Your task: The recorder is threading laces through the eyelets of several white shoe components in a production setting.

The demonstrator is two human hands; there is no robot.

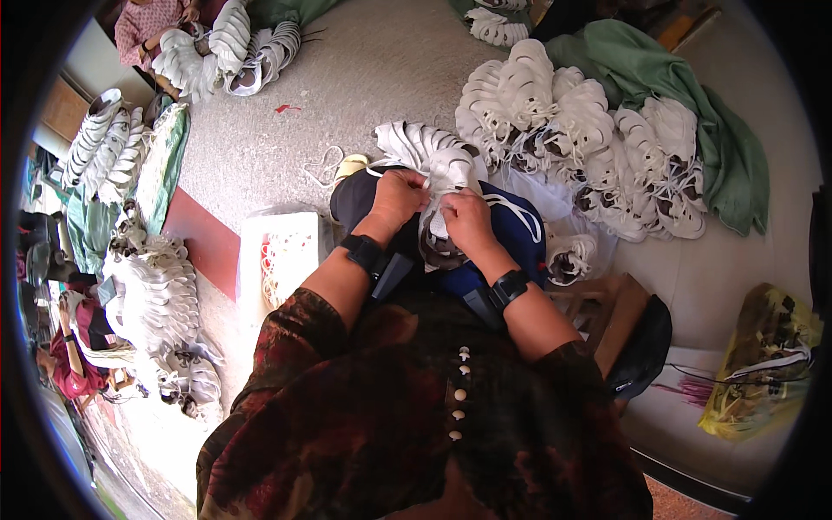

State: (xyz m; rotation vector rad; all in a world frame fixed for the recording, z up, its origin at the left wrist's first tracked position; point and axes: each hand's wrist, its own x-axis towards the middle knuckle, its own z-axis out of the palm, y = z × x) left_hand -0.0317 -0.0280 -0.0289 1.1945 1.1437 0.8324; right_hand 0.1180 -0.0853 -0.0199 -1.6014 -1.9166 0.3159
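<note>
A white shoe upper [453,168] with a grey-brown lining lies across my lap, its opening toward me. At its left edge my left hand [400,201] is closed, fingertips pinched on the upper near the lacing. My right hand [468,220] grips the opposite edge, fingers bent inward. Whether a lace end is between the fingertips is too small to tell. Just beyond lie more white uppers nested in a row [416,141]. Beside my right hand, a loop of white lace [518,211] rests on dark blue cloth [517,247] over my lap.
A large heap of white uppers [589,139] and green cloth [728,147] lie at far right. On my left stands a white box [253,260] holding laces. More stacked uppers [152,295] line the left side, with other people nearby. A wooden stool [607,312] is right of me.
</note>
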